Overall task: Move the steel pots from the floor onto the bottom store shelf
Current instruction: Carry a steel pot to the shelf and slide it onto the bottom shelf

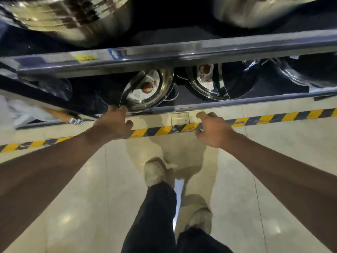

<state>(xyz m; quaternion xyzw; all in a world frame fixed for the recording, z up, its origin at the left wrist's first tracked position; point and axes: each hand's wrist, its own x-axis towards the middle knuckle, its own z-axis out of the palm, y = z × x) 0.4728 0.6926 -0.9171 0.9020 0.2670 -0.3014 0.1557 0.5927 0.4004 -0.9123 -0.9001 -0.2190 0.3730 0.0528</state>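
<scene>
A steel pot (145, 89) with a round label inside sits on the bottom shelf (237, 102), tilted toward me. A second steel pot (206, 79) stands to its right on the same shelf. My left hand (114, 122) reaches to the shelf's front edge, fingertips touching the rim of the left pot; whether they grip it is unclear. My right hand (214, 131) hovers over the floor in front of the shelf, fingers spread and curled, holding nothing.
An upper shelf rail (164, 57) with price tags runs above, with large blurred steel vessels (73, 19) on it. Yellow-black hazard tape (273, 117) lines the tiled floor. My feet (155, 172) stand below. A white bag (16, 110) lies at left.
</scene>
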